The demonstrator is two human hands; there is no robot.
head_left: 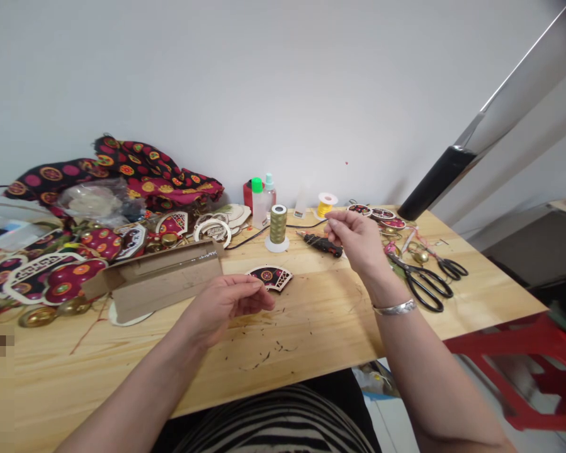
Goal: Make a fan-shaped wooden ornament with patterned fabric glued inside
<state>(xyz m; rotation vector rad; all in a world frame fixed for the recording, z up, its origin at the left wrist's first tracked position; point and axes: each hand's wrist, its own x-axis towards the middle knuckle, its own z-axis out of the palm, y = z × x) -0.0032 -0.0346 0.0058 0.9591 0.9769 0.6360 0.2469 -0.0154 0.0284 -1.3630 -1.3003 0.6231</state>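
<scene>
The left hand (233,302) hovers low over the wooden worktop (311,327), fingers loosely curled and half open, thumb near the fingertips; whether it pinches anything is too small to tell. Just beyond its fingertips, at about 1 o'clock, lies a fan-shaped ornament (271,277) covered in dark red patterned fabric, flat on the worktop and close to the fingers, though contact cannot be judged. At 10 o'clock from this hand rests a flattened cardboard box (155,280). The right hand (356,242) is raised higher, fingers pinched together as if on something fine; thread is not clearly visible. A silver bangle (395,307) circles its wrist. At 9 o'clock from the right hand stands a spool of olive thread (277,225), and a dark hand tool (323,243) lies just beside the hand. Black scissors (424,286) lie at 4 o'clock from it.
</scene>
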